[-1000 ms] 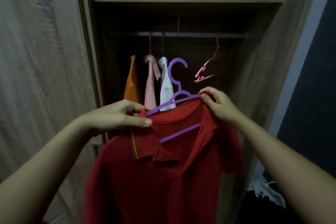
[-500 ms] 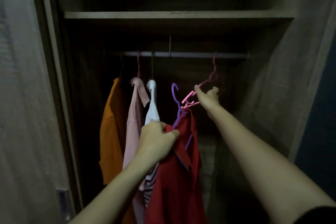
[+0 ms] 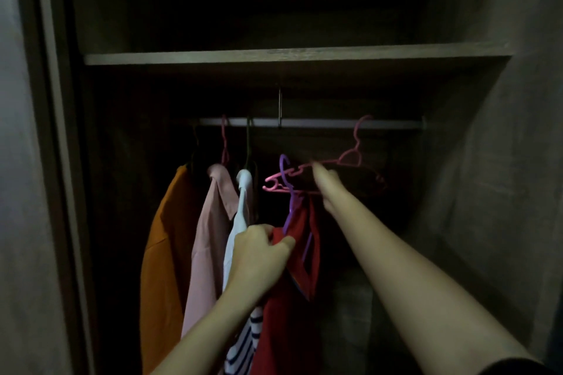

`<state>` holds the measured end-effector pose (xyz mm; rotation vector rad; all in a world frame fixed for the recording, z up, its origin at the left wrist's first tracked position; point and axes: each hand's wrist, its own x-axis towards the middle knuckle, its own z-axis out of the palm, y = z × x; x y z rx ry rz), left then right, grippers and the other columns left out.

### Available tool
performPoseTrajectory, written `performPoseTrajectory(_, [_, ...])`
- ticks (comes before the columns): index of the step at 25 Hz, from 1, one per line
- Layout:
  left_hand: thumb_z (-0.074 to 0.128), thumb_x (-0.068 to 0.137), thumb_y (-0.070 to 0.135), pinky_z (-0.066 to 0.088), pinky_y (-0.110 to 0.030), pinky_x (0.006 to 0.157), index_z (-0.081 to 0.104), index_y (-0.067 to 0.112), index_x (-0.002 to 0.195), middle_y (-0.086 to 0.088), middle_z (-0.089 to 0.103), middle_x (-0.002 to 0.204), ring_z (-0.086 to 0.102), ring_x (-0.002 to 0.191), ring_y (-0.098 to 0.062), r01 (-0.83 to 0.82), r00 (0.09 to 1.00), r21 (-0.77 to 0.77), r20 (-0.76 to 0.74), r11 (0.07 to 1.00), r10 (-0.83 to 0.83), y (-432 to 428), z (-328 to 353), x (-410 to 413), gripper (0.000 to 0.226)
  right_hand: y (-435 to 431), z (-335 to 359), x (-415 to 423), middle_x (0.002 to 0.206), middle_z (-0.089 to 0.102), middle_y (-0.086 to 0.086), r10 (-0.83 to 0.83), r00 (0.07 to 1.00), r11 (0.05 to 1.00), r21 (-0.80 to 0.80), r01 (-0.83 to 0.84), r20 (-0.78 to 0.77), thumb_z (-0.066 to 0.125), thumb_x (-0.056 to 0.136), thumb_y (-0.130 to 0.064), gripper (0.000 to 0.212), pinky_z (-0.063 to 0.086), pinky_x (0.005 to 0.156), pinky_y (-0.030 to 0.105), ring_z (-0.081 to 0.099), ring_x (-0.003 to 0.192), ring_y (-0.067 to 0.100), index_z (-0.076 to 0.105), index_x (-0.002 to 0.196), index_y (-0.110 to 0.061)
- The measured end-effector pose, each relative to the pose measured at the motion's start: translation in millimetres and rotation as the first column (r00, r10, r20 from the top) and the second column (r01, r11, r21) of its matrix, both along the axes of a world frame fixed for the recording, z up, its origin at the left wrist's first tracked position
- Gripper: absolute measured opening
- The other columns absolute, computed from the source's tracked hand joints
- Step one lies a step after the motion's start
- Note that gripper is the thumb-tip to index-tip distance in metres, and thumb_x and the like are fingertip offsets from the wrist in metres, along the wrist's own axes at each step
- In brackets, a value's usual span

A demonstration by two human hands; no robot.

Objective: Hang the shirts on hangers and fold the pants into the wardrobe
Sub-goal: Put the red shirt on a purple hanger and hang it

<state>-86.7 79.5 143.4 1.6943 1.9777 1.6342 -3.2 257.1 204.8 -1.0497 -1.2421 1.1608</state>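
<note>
A red polo shirt (image 3: pixel 289 313) hangs on a purple hanger (image 3: pixel 288 192) that my left hand (image 3: pixel 259 256) grips by the shirt's shoulder, below the metal rail (image 3: pixel 320 123). The purple hook is under the rail, not over it. My right hand (image 3: pixel 327 189) reaches up to an empty pink hanger (image 3: pixel 353 158) hooked on the rail and touches its arm; the fingers are blurred. An orange shirt (image 3: pixel 164 237), a pink shirt (image 3: pixel 210 231) and a white striped shirt (image 3: pixel 242 213) hang at the left.
A wooden shelf (image 3: pixel 292 55) spans the wardrobe above the rail. The wardrobe's left frame (image 3: pixel 58 161) and right side wall (image 3: pixel 487 161) close in the space. Rail space lies between the white shirt and the pink hanger.
I have moved closer to the wardrobe. The red shirt has turned edge-on and gone inside with my left hand. My right hand let go of the shirt and reached the pink hanger.
</note>
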Motion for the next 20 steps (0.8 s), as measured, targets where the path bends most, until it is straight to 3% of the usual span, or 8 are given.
performPoseTrajectory(2, [0.065,0.076,0.026,0.029,-0.024,0.046,0.053,-0.002,0.059,-0.006,0.048,0.052,0.044,0.053,-0.018,-0.026,1.0,-0.006,0.003,1.0,0.026,1,-3,-5,0.035,9,10,-10,0.105,0.067,0.007,0.033,0.988,0.999,-0.016,-0.036,-0.148,0.054,0.091,-0.036,0.036,0.05,0.085,0.031,0.061,0.095,0.024,0.061,0.107,-0.005])
performPoseTrajectory(3, [0.065,0.075,0.026,0.03,-0.026,0.047,0.053,-0.002,0.059,-0.005,0.047,0.051,0.043,0.051,-0.018,-0.033,0.999,-0.011,0.007,0.999,0.033,1,-5,-8,0.035,9,15,-14,0.083,0.069,0.003,0.039,0.975,0.999,-0.025,-0.046,-0.219,0.049,0.094,-0.027,0.021,0.049,0.071,0.026,0.059,0.079,0.019,0.061,0.088,-0.01])
performPoseTrajectory(4, [0.065,0.075,0.025,0.028,-0.026,0.046,0.052,-0.003,0.059,-0.004,0.046,0.049,0.041,0.05,-0.017,-0.034,0.999,-0.015,0.007,0.999,0.034,0,-7,-11,0.035,7,20,-16,0.069,0.064,0.001,0.035,0.957,0.998,-0.043,-0.049,-0.287,0.044,0.096,-0.019,0.025,0.044,0.064,0.023,0.053,0.068,0.015,0.056,0.075,-0.014])
performPoseTrajectory(8, [0.066,0.075,0.024,0.025,-0.023,0.044,0.046,0.005,0.052,-0.001,0.041,0.047,0.038,0.048,-0.016,-0.02,1.0,-0.034,0.003,0.999,0.021,-4,-19,-11,0.036,7,28,-15,0.07,0.048,0.004,-0.03,0.879,0.995,-0.098,-0.02,-0.476,0.032,0.097,-0.002,0.034,0.041,0.059,0.024,0.046,0.06,0.013,0.046,0.068,-0.013])
performPoseTrajectory(12, [0.064,0.078,0.026,0.028,-0.023,0.047,0.043,0.012,0.051,0.002,0.045,0.048,0.045,0.052,-0.014,0.024,0.997,-0.079,-0.076,0.997,-0.03,-11,-27,-1,0.036,0,28,2,0.064,0.044,0.005,-0.103,0.861,0.992,-0.112,0.054,-0.499,0.029,0.096,0.001,0.033,0.037,0.036,0.019,0.043,0.05,0.012,0.043,0.068,-0.011])
performPoseTrajectory(15, [0.063,0.079,0.028,0.025,-0.024,0.053,0.044,0.017,0.052,0.003,0.046,0.053,0.047,0.059,-0.016,0.048,0.981,-0.119,-0.183,0.992,-0.069,-17,-26,-1,0.035,-5,25,16,0.064,0.043,0.006,-0.129,0.82,0.99,-0.119,0.075,-0.557,0.027,0.094,0.004,0.032,0.033,0.029,0.015,0.045,0.042,0.01,0.041,0.07,-0.011])
performPoseTrajectory(17, [0.063,0.079,0.028,0.03,-0.021,0.05,0.048,0.016,0.056,0.004,0.046,0.051,0.045,0.054,-0.011,0.079,0.962,-0.125,-0.249,0.989,-0.108,-24,-25,1,0.029,-12,25,24,0.067,0.044,0.007,-0.12,0.797,0.991,-0.118,0.062,-0.591,0.027,0.095,0.006,0.032,0.037,0.028,0.015,0.048,0.05,0.012,0.042,0.07,-0.009])
performPoseTrajectory(20, [0.063,0.079,0.026,0.033,-0.014,0.047,0.056,0.013,0.062,0.003,0.047,0.05,0.044,0.05,-0.009,0.11,0.965,-0.08,-0.23,0.991,-0.126,-36,-23,6,0.022,-27,24,27,0.072,0.05,0.009,-0.023,0.792,0.992,-0.111,-0.056,-0.61,0.027,0.099,0.001,0.032,0.048,0.037,0.023,0.062,0.07,0.015,0.043,0.073,-0.007])
